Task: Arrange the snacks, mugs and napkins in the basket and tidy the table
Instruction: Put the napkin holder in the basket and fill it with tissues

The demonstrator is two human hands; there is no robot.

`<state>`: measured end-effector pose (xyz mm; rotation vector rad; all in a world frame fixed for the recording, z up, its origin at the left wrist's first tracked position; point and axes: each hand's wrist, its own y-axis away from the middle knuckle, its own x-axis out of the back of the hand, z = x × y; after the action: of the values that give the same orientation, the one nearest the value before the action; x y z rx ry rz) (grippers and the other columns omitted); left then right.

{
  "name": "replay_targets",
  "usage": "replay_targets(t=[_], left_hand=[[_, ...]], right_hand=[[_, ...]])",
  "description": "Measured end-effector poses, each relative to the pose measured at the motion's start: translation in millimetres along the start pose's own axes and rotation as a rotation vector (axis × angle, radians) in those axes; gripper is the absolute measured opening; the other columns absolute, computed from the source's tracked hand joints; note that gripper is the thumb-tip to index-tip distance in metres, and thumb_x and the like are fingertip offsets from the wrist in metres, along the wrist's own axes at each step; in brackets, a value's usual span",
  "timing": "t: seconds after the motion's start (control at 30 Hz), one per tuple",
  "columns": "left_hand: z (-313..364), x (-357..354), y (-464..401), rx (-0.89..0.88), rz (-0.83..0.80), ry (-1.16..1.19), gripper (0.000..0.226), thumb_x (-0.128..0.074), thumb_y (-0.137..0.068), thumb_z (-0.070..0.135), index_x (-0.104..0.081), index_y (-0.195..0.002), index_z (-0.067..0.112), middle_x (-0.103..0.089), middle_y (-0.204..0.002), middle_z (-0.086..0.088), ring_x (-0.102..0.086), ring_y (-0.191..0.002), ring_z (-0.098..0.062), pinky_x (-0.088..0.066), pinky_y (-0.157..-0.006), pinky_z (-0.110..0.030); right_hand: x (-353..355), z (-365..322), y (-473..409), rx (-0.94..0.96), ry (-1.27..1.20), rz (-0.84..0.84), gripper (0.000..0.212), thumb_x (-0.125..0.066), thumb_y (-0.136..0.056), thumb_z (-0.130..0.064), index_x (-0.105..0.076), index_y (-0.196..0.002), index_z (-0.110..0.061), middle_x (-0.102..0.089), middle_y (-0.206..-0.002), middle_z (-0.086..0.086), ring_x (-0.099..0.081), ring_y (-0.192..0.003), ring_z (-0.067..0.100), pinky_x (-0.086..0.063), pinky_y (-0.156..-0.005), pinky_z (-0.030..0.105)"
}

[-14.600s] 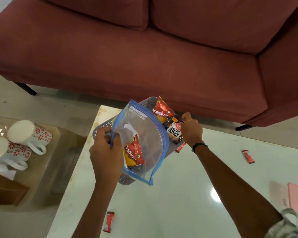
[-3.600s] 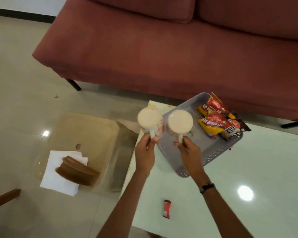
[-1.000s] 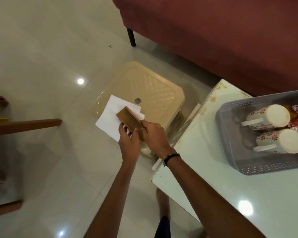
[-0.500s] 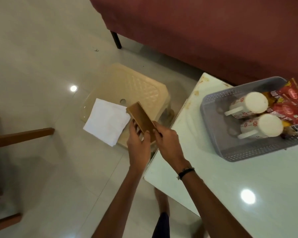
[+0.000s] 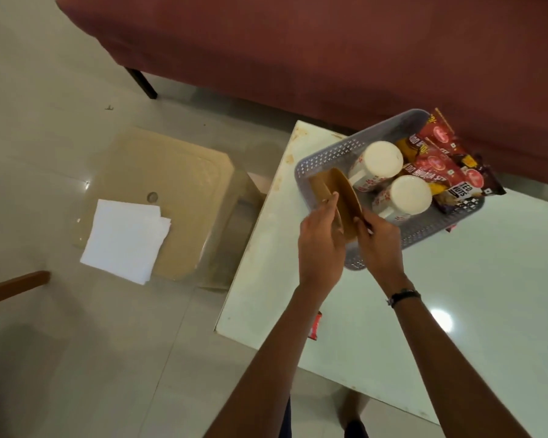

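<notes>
Table (image 5: 456, 311): one red packet (image 5: 315, 327) lies loose at its near edge.
Basket (image 5: 424, 230): mugs (image 5: 402, 197) and snacks (image 5: 440, 165) inside.
Holder (image 5: 336, 197): carried from the stool (image 5: 178, 172) to the basket's near end, clamped between left hand (image 5: 321, 245) and right hand (image 5: 378, 241).
Napkins (image 5: 124, 240): left on the stool, likely next.

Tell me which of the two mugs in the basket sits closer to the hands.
The mug on the near side of the basket, next to the right hand. The other mug lies farther back, toward the sofa.
</notes>
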<state>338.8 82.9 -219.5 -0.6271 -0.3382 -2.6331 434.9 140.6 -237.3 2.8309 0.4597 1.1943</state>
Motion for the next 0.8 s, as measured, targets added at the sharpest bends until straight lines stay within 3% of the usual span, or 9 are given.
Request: replay_targets(t=[0.13,0.3,0.4,0.5,0.6,0.67,0.73,0.8], left_hand=[[-17,-14,-12,-0.01,-0.033,-0.232,0.045,-0.051,-0.093,0.017,-0.045,-0.137,0.016,-0.052,-0.14,-0.005,-0.036,-0.135,-0.031,-0.033,-0.11,-0.05],[-31,-20,-20,-0.012,-0.112,-0.422,0.046,-0.047,-0.095,0.022,-0.041,-0.14,0.02,-0.046,-0.144,-0.002,-0.021,-0.143,-0.03,-0.008,-0.116,-0.052],[-34,-19,-25,-0.011,-0.128,-0.439,0.046,-0.048,-0.095,0.022,-0.04,-0.14,0.021,-0.046,-0.144,-0.002,-0.02,-0.143,-0.031,-0.004,-0.116,-0.053],[-33,-16,-26,-0.006,-0.14,-0.416,0.046,-0.048,-0.095,0.021,-0.041,-0.14,0.022,-0.046,-0.145,-0.002,-0.02,-0.143,-0.03,-0.009,-0.116,-0.053],[-34,-12,-28,-0.015,-0.116,-0.313,0.045,-0.049,-0.094,0.017,-0.043,-0.139,0.019,-0.048,-0.143,-0.005,-0.028,-0.14,-0.032,-0.024,-0.114,-0.053],[-33,-5,-26,-0.029,-0.042,-0.225,0.044,-0.051,-0.094,0.015,-0.045,-0.137,0.016,-0.052,-0.139,-0.006,-0.038,-0.134,-0.03,-0.032,-0.11,-0.045],[-33,7,-23,-0.016,0.041,-0.161,0.042,-0.051,-0.093,0.013,-0.047,-0.135,0.014,-0.054,-0.136,-0.006,-0.043,-0.129,-0.025,-0.031,-0.107,-0.031],[-37,24,-19,0.0,0.094,-0.114,0.04,-0.048,-0.094,0.011,-0.048,-0.134,0.015,-0.054,-0.136,-0.004,-0.043,-0.129,-0.021,-0.031,-0.109,-0.029]], right_hand=[[-3,25,-10,-0.061,0.005,-0.056,0.026,-0.047,-0.097,-0.006,-0.063,-0.117,-0.002,-0.069,-0.102,0.013,-0.059,-0.087,0.021,-0.044,-0.079,0.023],[-20,39,-9,-0.147,-0.014,-0.115,0.028,-0.046,-0.098,-0.008,-0.062,-0.12,-0.004,-0.07,-0.105,0.014,-0.064,-0.089,0.024,-0.045,-0.078,0.021],[-24,40,-11,-0.177,-0.025,-0.083,0.029,-0.046,-0.098,-0.009,-0.062,-0.122,-0.006,-0.071,-0.103,0.014,-0.064,-0.087,0.024,-0.046,-0.078,0.021],[-21,39,-12,-0.168,-0.011,-0.112,0.029,-0.046,-0.098,-0.009,-0.06,-0.124,-0.007,-0.07,-0.107,0.013,-0.06,-0.087,0.017,-0.046,-0.082,0.02],[-18,36,-10,-0.123,-0.004,-0.067,0.031,-0.05,-0.096,-0.011,-0.057,-0.126,-0.007,-0.066,-0.119,0.012,-0.063,-0.107,0.026,-0.047,-0.091,0.025],[-15,30,-6,-0.056,0.016,0.044,0.036,-0.054,-0.094,-0.013,-0.053,-0.129,-0.008,-0.06,-0.129,0.012,-0.055,-0.121,0.027,-0.044,-0.098,0.032],[-13,18,-3,0.047,0.032,0.157,0.035,-0.054,-0.093,-0.014,-0.054,-0.128,-0.008,-0.059,-0.128,0.013,-0.052,-0.121,0.026,-0.042,-0.097,0.029],[-18,-1,-2,0.156,0.028,0.184,0.031,-0.053,-0.094,-0.016,-0.056,-0.124,-0.007,-0.06,-0.125,0.012,-0.053,-0.118,0.023,-0.045,-0.097,0.028]])
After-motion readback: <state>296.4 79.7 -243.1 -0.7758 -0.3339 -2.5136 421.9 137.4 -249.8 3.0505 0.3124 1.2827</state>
